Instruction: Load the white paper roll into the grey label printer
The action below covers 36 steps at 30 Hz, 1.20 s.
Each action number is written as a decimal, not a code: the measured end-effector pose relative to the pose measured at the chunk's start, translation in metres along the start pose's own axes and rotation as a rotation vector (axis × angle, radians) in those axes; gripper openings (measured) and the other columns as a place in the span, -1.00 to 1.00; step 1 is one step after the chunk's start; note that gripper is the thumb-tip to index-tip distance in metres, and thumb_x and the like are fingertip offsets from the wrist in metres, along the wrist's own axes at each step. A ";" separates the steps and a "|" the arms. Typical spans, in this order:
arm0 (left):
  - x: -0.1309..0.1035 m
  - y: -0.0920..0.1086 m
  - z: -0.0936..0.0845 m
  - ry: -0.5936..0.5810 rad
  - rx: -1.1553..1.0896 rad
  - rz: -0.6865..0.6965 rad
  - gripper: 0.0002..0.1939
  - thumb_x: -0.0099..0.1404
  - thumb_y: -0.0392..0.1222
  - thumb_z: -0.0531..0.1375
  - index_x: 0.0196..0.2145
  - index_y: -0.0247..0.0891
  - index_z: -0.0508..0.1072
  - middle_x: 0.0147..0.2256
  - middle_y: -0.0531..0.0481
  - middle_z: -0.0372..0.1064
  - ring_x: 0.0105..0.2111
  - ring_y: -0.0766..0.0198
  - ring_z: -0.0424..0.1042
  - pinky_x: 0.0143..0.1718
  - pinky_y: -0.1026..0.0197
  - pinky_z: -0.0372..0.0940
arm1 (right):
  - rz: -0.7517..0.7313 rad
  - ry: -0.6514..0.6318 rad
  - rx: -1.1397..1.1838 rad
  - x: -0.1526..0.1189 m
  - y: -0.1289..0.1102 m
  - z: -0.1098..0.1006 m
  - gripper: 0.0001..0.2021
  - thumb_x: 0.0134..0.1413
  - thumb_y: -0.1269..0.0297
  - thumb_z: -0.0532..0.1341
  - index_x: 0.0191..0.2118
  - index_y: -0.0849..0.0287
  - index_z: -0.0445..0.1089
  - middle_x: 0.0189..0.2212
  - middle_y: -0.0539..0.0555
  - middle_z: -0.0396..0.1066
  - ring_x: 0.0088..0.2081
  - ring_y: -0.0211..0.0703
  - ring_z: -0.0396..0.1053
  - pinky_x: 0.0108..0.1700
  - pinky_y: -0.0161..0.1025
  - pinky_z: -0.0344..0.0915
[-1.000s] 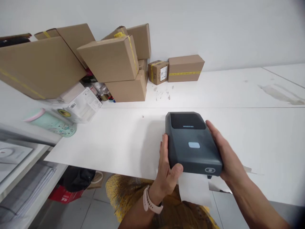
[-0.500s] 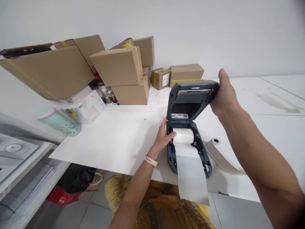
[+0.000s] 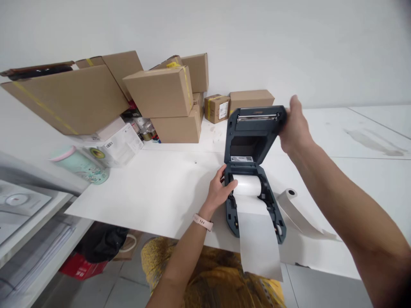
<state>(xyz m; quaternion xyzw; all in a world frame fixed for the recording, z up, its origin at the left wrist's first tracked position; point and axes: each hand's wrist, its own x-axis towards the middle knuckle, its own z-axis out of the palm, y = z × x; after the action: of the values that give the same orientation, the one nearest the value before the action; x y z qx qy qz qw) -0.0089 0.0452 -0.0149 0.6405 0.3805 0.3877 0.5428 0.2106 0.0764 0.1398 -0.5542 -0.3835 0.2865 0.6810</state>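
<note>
A dark grey label printer (image 3: 229, 214) stands near the table's front edge with its lid (image 3: 231, 147) raised. Inside it sits a white paper roll (image 3: 247, 185), from which a strip of paper (image 3: 259, 239) runs forward and hangs past the table edge. My left hand (image 3: 221, 188), above a pink wristband, grips the printer's left side, its thumb at the left end of the roll. The lid's upper right edge is in my right hand (image 3: 296, 127); its fingers are mostly hidden behind the lid. To the printer's right lies a partly unrolled paper roll (image 3: 293, 209).
Cardboard boxes (image 3: 160, 92) are stacked at the back left, and smaller ones (image 3: 250, 99) stand behind the printer. A mint green tumbler (image 3: 81, 164) leans by a white box (image 3: 118, 145) on the left. White shelves (image 3: 35, 226) adjoin the table (image 3: 154, 184) at the left.
The printer lid has swung a little further back, showing more of its inside. My right hand has moved slightly left with it, while my left hand keeps its place on the printer.
</note>
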 end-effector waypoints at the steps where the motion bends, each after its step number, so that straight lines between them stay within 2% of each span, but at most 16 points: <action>1: -0.001 0.001 0.000 0.023 0.014 -0.006 -0.20 0.30 0.06 0.30 0.38 -0.20 0.15 0.35 -0.23 0.22 0.29 -0.03 0.30 0.27 -0.03 0.27 | -0.116 0.104 -0.066 -0.014 0.005 -0.006 -0.41 0.42 -0.05 -0.10 0.17 0.38 0.32 0.15 0.26 0.41 0.17 0.01 0.39 0.21 -0.05 0.27; 3: -0.004 0.006 0.001 0.076 0.067 -0.034 -0.22 0.30 0.03 0.30 0.37 -0.20 0.16 0.30 -0.24 0.29 0.23 -0.02 0.39 0.21 -0.03 0.33 | -0.427 0.299 -0.218 -0.048 0.018 -0.021 -0.58 0.40 0.05 0.01 0.04 0.26 0.42 0.04 0.23 0.47 0.11 -0.01 0.42 0.17 -0.06 0.31; 4: -0.006 0.008 0.002 0.099 0.104 -0.048 -0.24 0.30 0.02 0.30 0.36 -0.19 0.18 0.27 -0.23 0.35 0.19 -0.02 0.43 0.19 -0.04 0.35 | -0.512 0.323 -0.327 -0.064 0.027 -0.030 -0.62 0.39 0.04 0.03 -0.10 0.19 0.47 -0.06 0.20 0.51 0.04 0.00 0.45 0.14 -0.04 0.33; 5: -0.007 0.010 0.002 0.116 0.142 -0.055 -0.26 0.30 0.01 0.30 0.35 -0.18 0.19 0.23 -0.22 0.40 0.17 -0.02 0.46 0.17 -0.04 0.36 | -0.523 0.180 -0.462 -0.078 0.036 -0.038 -0.65 0.37 0.01 0.06 -0.20 0.13 0.49 -0.16 0.16 0.54 -0.04 0.02 0.49 0.09 -0.03 0.37; 6: -0.008 0.011 0.002 0.127 0.177 -0.053 -0.27 0.30 0.01 0.29 0.34 -0.17 0.20 0.19 -0.20 0.44 0.15 -0.02 0.48 0.16 -0.04 0.37 | -0.504 -0.066 -0.592 -0.090 0.044 -0.045 -0.68 0.34 -0.02 0.11 -0.17 0.08 0.50 -0.15 0.15 0.55 -0.07 0.04 0.50 0.05 -0.01 0.40; 8: -0.009 0.013 0.002 0.134 0.229 -0.023 -0.27 0.32 0.00 0.27 0.36 -0.18 0.17 0.15 -0.20 0.48 0.16 -0.04 0.47 0.15 -0.05 0.36 | -0.432 -0.492 -0.811 -0.101 0.061 -0.054 -0.65 0.30 -0.05 0.15 0.01 0.02 0.48 -0.03 0.16 0.55 -0.01 0.11 0.50 0.04 0.04 0.42; 9: -0.009 0.014 0.002 0.131 0.248 -0.006 -0.25 0.33 0.00 0.25 0.39 -0.19 0.12 0.15 -0.22 0.48 0.17 -0.05 0.47 0.14 -0.06 0.36 | -0.412 -0.657 -0.896 -0.102 0.068 -0.056 -0.59 0.29 -0.06 0.15 0.12 0.01 0.42 0.04 0.18 0.52 0.04 0.15 0.48 0.06 0.08 0.42; 10: -0.009 0.015 0.002 0.125 0.265 0.005 -0.22 0.35 -0.01 0.23 0.41 -0.20 0.06 0.16 -0.23 0.47 0.16 -0.06 0.47 0.12 -0.07 0.37 | -0.412 -0.768 -0.970 -0.101 0.075 -0.055 -0.53 0.29 -0.06 0.14 0.21 0.02 0.36 0.08 0.21 0.50 0.09 0.19 0.46 0.08 0.12 0.41; 12: -0.009 0.017 0.001 0.106 0.294 0.001 -0.19 0.36 -0.02 0.20 0.44 -0.20 -0.03 0.16 -0.23 0.47 0.08 -0.07 0.53 0.07 -0.07 0.39 | -0.451 -0.891 -1.092 -0.094 0.085 -0.051 -0.45 0.29 -0.06 0.12 0.29 0.07 0.28 0.10 0.26 0.49 0.13 0.25 0.43 0.13 0.20 0.37; 15: -0.009 0.021 0.001 0.091 0.314 -0.024 -0.18 0.35 -0.05 0.19 0.45 -0.15 -0.06 0.14 -0.17 0.49 -0.02 -0.04 0.58 0.03 -0.05 0.40 | -0.530 -0.940 -1.213 -0.086 0.093 -0.039 -0.40 0.23 0.00 0.18 0.31 0.14 0.25 0.08 0.30 0.50 0.11 0.28 0.45 0.21 0.28 0.26; 19: -0.010 0.022 0.001 0.105 0.308 -0.025 -0.15 0.34 -0.05 0.20 0.46 -0.17 -0.07 0.17 -0.18 0.47 0.07 -0.07 0.53 0.08 -0.05 0.38 | -0.583 -0.943 -1.294 -0.084 0.092 -0.027 -0.31 0.08 0.15 0.28 0.32 0.19 0.22 0.04 0.29 0.51 0.06 0.26 0.47 0.21 0.23 0.23; 22: -0.010 0.019 0.001 0.104 0.304 -0.029 -0.11 0.34 -0.02 0.21 0.47 -0.20 -0.13 0.22 -0.26 0.40 0.07 -0.09 0.53 0.09 -0.08 0.38 | -0.566 -0.981 -1.304 -0.084 0.085 -0.022 -0.21 -0.03 0.18 0.33 0.34 0.25 0.20 0.04 0.31 0.49 0.08 0.29 0.45 0.18 0.20 0.25; 27: -0.010 0.013 0.000 0.096 0.266 -0.046 -0.09 0.36 0.05 0.21 0.48 -0.13 -0.18 0.25 -0.30 0.36 -0.10 -0.01 0.61 0.04 -0.09 0.40 | -0.539 -1.036 -1.347 -0.081 0.074 -0.017 -0.19 -0.08 0.24 0.32 0.36 0.21 0.19 0.04 0.33 0.46 0.06 0.35 0.44 0.06 0.19 0.35; 30: -0.010 0.013 0.000 0.103 0.256 -0.052 -0.09 0.36 0.03 0.22 0.48 -0.14 -0.16 0.24 -0.29 0.37 0.01 -0.04 0.57 0.10 -0.10 0.37 | -0.494 -1.077 -1.347 -0.080 0.073 -0.014 -0.16 -0.09 0.29 0.30 0.39 0.19 0.14 0.07 0.34 0.43 0.09 0.38 0.41 -0.04 0.12 0.40; 33: -0.010 0.015 0.000 0.106 0.259 -0.033 -0.09 0.36 0.00 0.22 0.48 -0.19 -0.16 0.22 -0.29 0.40 0.16 -0.08 0.47 0.15 -0.11 0.34 | -0.459 -1.093 -1.313 -0.080 0.075 -0.014 -0.14 -0.07 0.30 0.29 0.41 0.14 0.08 0.11 0.33 0.41 0.13 0.36 0.39 -0.05 0.08 0.42; 36: -0.011 0.018 -0.001 0.098 0.299 -0.008 -0.10 0.38 0.02 0.19 0.49 -0.17 -0.20 0.19 -0.25 0.44 0.05 -0.06 0.55 0.07 -0.08 0.39 | -0.461 -1.089 -1.274 -0.079 0.076 -0.017 -0.11 -0.07 0.29 0.29 0.43 0.11 0.04 0.14 0.31 0.39 0.15 0.34 0.38 -0.02 0.09 0.41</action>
<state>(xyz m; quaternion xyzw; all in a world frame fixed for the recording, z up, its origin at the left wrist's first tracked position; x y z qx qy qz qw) -0.0129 0.0333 0.0023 0.6930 0.4626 0.3551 0.4238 0.1844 0.0199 0.0479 -0.5239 -0.8461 0.0976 0.0039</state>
